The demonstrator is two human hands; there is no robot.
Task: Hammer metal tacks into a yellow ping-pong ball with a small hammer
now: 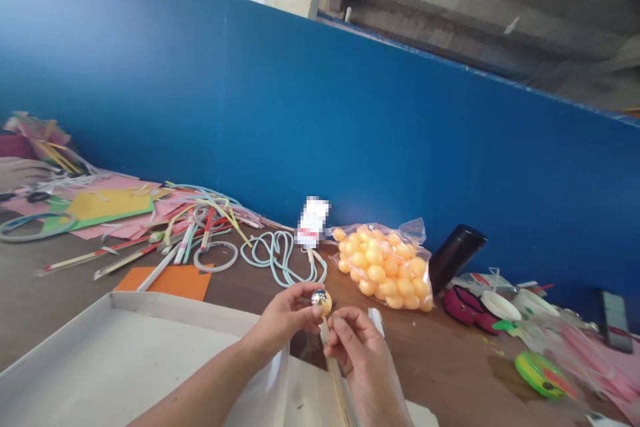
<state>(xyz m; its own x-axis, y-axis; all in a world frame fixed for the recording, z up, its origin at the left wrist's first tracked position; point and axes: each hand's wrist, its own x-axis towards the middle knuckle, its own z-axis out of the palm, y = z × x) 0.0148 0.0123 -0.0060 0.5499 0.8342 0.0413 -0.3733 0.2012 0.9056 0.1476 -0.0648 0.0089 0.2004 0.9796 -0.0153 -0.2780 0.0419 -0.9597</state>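
My left hand (286, 317) pinches a small ball (321, 300), orange with a shiny silver patch, between thumb and fingertips. My right hand (363, 357) is closed around a thin wooden stick (336, 380) whose upper end meets the underside of the ball. Both hands hover over the near edge of a white tray (125, 347). A clear bag of orange balls (385, 268) lies just beyond the hands on the brown table (450, 360).
Coloured paper sheets (110, 203), straws and sticks (185, 233), pale looped tubing (280, 257) and an orange card (175, 280) lie at left. A black cylinder (456, 255), white cups (500, 307), a green tape roll (537, 373) and a phone (616, 320) sit at right. A blue partition (320, 113) backs the table.
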